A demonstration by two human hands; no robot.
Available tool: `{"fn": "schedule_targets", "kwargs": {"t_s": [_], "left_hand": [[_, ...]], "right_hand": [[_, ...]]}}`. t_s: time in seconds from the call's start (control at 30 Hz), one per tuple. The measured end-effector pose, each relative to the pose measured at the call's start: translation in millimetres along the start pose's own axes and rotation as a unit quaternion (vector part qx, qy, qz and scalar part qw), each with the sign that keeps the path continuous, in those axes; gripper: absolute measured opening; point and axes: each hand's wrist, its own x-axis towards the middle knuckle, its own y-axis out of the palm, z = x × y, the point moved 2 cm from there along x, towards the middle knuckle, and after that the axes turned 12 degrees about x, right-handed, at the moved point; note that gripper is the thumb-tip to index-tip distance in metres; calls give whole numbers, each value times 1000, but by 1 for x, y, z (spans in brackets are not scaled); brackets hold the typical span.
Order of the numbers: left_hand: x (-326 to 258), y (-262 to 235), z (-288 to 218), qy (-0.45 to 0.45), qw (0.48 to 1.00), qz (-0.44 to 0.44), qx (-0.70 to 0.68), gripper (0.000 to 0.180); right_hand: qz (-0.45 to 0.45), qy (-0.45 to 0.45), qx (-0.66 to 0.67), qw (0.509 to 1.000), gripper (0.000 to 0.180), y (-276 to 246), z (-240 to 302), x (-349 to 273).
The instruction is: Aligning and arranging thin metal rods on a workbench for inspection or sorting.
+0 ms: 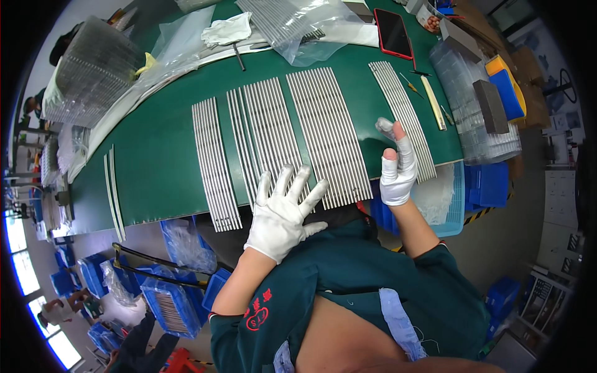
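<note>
My left hand (281,214), in a white glove, lies with its fingers spread over the near ends of a group of slim silvery metal rods (271,124). Just right of it is a wider group of rods (329,133), and to its left a narrower group (214,161). My right hand (399,171) wears a white glove with bare thumb and one bare fingertip. Its fingers point up and apart, with nothing visible in them, beside the right-hand group of rods (404,118). A couple of loose rods (114,193) lie at the far left.
On the green table (161,168) are a phone (393,34), a white glove (227,30), plastic bags (305,37) and small tools (433,102). Clear plastic trays (93,74) are stacked at left, more (466,105) at right. A light-blue basket (457,199) stands below the right edge.
</note>
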Motion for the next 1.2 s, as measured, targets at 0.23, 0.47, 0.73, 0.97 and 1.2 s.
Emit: {"fn": "schedule_targets", "kwargs": {"t_s": [0.23, 0.47, 0.73, 0.97, 1.2], "left_hand": [[-28, -3, 23, -42, 998, 24, 50, 82], [-9, -9, 13, -28, 999, 13, 43, 84], [59, 2, -30, 133, 991, -2, 3, 85], [64, 19, -31, 162, 987, 1, -1, 85], [21, 5, -8, 57, 996, 60, 26, 81]], "right_hand": [[0, -15, -11, 1000, 46, 0, 0, 1], [21, -21, -29, 999, 47, 3, 2, 5], [-16, 41, 63, 997, 48, 2, 3, 1], [-43, 76, 110, 990, 50, 1, 2, 2], [17, 56, 21, 998, 45, 3, -1, 9]]}}
